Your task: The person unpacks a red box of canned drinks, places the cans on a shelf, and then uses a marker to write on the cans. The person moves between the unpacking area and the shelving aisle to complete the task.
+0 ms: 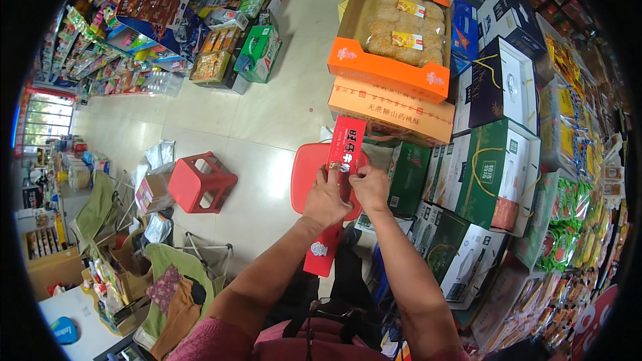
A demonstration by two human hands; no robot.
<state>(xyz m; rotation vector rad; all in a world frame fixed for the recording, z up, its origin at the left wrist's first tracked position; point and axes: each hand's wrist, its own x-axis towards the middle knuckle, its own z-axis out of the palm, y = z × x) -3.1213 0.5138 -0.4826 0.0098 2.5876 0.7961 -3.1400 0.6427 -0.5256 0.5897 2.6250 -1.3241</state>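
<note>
A long red cardboard carton (346,138) with printed writing is held out in front of me, above a red plastic stool (306,175). My left hand (326,201) grips it from the left, fingers lying across its printed face. At the right edge, my right hand (370,186) pinches the cardboard with bent fingers. A red strip with a pale printed figure (319,249) extends below my hands toward my legs; whether it belongs to the same carton is partly hidden by my left hand.
Stacked gift boxes (484,175) line the right side. Ahead stands an orange tray box (391,72) of packaged baked goods on a peach carton (391,113). Another red stool (200,183) stands left on the tiled floor, near green folding chairs (173,265). Snack shelves (110,45) rise at upper left.
</note>
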